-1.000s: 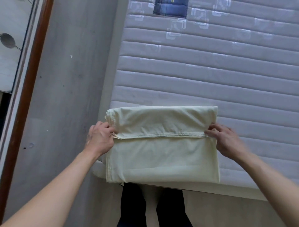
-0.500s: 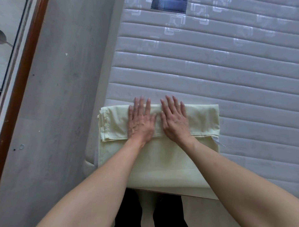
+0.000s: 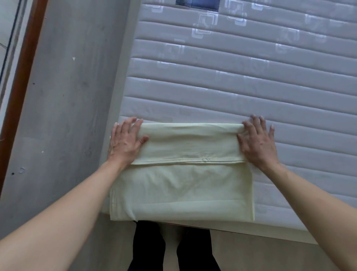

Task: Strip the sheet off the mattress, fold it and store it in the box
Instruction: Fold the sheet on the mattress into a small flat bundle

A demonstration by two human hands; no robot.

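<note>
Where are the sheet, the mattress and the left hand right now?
sheet [image 3: 181, 185]: head view, on the lower, single-layer panel of the fold.
mattress [image 3: 251, 92]: head view, on a bare quilted band.
left hand [image 3: 124, 144]: head view, on the back of the hand.

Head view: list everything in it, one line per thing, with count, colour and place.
sheet: one, pale yellow-green, folded flat on the near left corner of the mattress, its top flap turned down towards the person
mattress: one, white-grey, quilted in bands, filling the right and upper part of the view
label: one, blue, on the mattress at the top edge of the view
floor: one, grey, left of the mattress
frame strip: one, brown, along the far left
legs: two, in dark trousers, bottom centre
left hand: one, flat on the sheet's left end
right hand: one, flat on the sheet's right end
</note>
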